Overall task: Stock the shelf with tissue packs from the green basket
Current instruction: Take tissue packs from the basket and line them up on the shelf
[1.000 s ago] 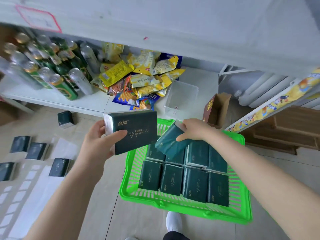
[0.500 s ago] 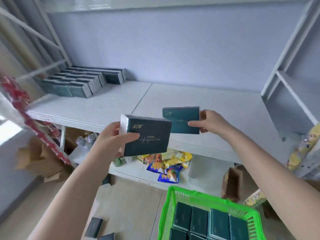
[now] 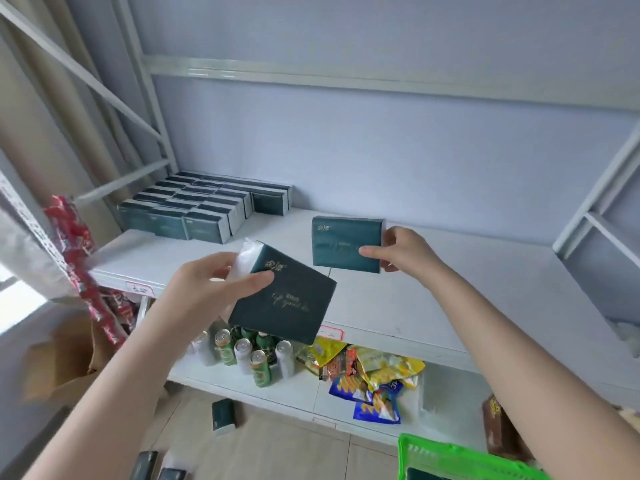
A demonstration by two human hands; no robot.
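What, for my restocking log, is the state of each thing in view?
left hand: grips the left pack
left pack: held tilted, short of the shelf
right hand: pinches the right pack
right pack: held level over the shelf
stocked packs: in rows, back left of shelf
green basket: lower right, mostly cut off
cans: upright on lower shelf
snack bags: piled beside the cans
floor pack: loose on the floor

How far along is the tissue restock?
Done: a block of packs stands at the shelf's back left. In hand: left hand grips the left pack, right hand the right pack. Left: placing both; basket mostly out of frame, its count unclear.
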